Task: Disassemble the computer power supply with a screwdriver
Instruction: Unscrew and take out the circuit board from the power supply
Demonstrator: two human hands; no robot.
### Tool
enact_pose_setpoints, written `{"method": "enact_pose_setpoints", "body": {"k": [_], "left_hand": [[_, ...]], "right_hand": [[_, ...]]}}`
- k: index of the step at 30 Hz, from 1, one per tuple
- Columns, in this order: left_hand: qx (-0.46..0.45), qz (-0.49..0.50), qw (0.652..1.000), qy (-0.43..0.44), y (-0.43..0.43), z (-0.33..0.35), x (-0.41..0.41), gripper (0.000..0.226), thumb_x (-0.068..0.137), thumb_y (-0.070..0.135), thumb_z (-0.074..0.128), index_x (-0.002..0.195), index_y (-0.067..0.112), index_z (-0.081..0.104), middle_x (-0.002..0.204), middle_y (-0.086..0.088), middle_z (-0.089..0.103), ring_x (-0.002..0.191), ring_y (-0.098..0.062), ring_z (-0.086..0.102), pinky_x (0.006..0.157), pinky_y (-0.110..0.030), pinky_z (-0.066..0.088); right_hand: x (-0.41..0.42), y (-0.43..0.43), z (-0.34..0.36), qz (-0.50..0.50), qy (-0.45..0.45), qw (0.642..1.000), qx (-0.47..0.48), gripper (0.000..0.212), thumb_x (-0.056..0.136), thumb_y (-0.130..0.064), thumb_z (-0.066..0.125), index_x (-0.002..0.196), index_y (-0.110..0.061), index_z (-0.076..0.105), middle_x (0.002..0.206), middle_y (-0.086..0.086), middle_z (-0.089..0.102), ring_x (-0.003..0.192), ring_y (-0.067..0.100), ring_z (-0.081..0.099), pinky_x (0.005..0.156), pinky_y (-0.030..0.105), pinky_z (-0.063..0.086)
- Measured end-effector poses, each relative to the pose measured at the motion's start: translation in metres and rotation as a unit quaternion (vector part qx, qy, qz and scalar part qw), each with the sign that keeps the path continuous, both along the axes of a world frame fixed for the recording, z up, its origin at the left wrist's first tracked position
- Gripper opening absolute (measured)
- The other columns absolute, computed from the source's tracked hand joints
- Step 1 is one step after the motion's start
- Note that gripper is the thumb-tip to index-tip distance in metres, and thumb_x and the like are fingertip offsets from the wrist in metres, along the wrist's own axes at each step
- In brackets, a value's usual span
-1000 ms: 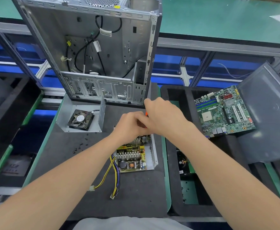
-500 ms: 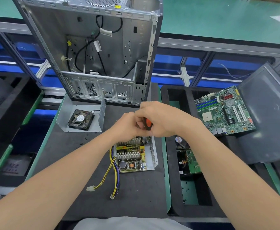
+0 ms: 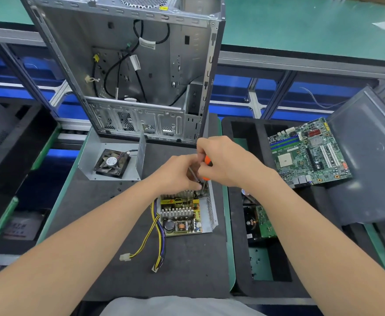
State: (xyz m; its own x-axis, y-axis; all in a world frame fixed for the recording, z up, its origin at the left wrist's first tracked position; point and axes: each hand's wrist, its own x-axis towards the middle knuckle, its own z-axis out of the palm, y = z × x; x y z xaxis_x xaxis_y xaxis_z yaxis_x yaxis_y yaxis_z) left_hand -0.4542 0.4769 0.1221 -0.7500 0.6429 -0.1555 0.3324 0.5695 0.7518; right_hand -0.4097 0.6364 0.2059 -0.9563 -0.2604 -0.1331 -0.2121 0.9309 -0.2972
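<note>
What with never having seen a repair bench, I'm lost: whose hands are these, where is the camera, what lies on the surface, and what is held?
No machine: a person works bare-handed, and the picture comes from a camera on their head, looking down. On the mat lies an opened power supply, circuit board showing, coloured wires trailing. The right hand holds an orange-handled screwdriver, tip down in the supply's far corner; the left hand pinches its shaft. Behind stands a stripped computer case; nearby lie a fan and a motherboard.
</note>
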Motion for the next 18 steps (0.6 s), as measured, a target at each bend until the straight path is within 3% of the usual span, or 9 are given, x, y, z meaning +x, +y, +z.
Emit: {"method": "enact_pose_setpoints", "body": {"k": [3, 7, 10, 14, 18], "left_hand": [[-0.024, 0.001, 1.0, 0.011, -0.005, -0.004, -0.001, 0.033, 0.079, 0.008, 0.077, 0.104, 0.027, 0.067, 0.089, 0.015, 0.07, 0.081, 0.002, 0.065, 0.064, -0.006, 0.044], [-0.053, 0.0, 0.998, 0.018, -0.004, -0.008, 0.002, 0.028, 0.082, 0.011, 0.073, 0.094, 0.036, 0.069, 0.094, 0.014, 0.072, 0.082, 0.001, 0.065, 0.07, -0.011, 0.045], [-0.074, -0.008, 0.997, 0.029, 0.0, -0.011, 0.004, 0.02, 0.084, 0.016, 0.071, 0.093, 0.033, 0.074, 0.092, 0.018, 0.071, 0.078, 0.01, 0.06, 0.065, -0.004, 0.041], [-0.079, -0.022, 0.996, 0.033, 0.003, -0.013, 0.006, 0.02, 0.085, 0.016, 0.07, 0.09, 0.036, 0.068, 0.083, 0.025, 0.063, 0.077, 0.012, 0.057, 0.062, -0.001, 0.037], [-0.075, -0.027, 0.996, 0.033, 0.001, -0.015, 0.005, 0.026, 0.087, 0.018, 0.071, 0.09, 0.041, 0.06, 0.084, 0.024, 0.062, 0.078, 0.008, 0.058, 0.065, -0.006, 0.036]], "right_hand": [[0.004, 0.003, 0.006, -0.001, 0.007, 1.0, -0.017, 0.018, 0.089, -0.02, 0.066, 0.088, -0.024, 0.049, 0.086, -0.006, 0.049, 0.083, 0.021, 0.055, 0.063, 0.03, 0.04], [0.006, 0.003, 0.014, -0.008, 0.027, 0.999, -0.033, 0.015, 0.087, -0.019, 0.066, 0.088, -0.022, 0.051, 0.085, -0.005, 0.05, 0.083, 0.022, 0.055, 0.064, 0.033, 0.044], [0.006, 0.003, 0.015, -0.012, 0.028, 0.999, -0.038, 0.014, 0.086, -0.019, 0.065, 0.089, -0.021, 0.052, 0.086, -0.005, 0.051, 0.084, 0.023, 0.055, 0.066, 0.036, 0.049], [0.007, 0.0, 0.007, -0.01, 0.018, 0.999, -0.028, 0.015, 0.089, -0.02, 0.065, 0.089, -0.021, 0.05, 0.086, -0.005, 0.05, 0.083, 0.023, 0.055, 0.067, 0.037, 0.05], [0.008, 0.0, 0.0, -0.016, 0.02, 0.999, -0.027, 0.018, 0.091, -0.021, 0.067, 0.089, -0.022, 0.049, 0.085, -0.006, 0.049, 0.079, 0.017, 0.052, 0.063, 0.028, 0.039]]}}
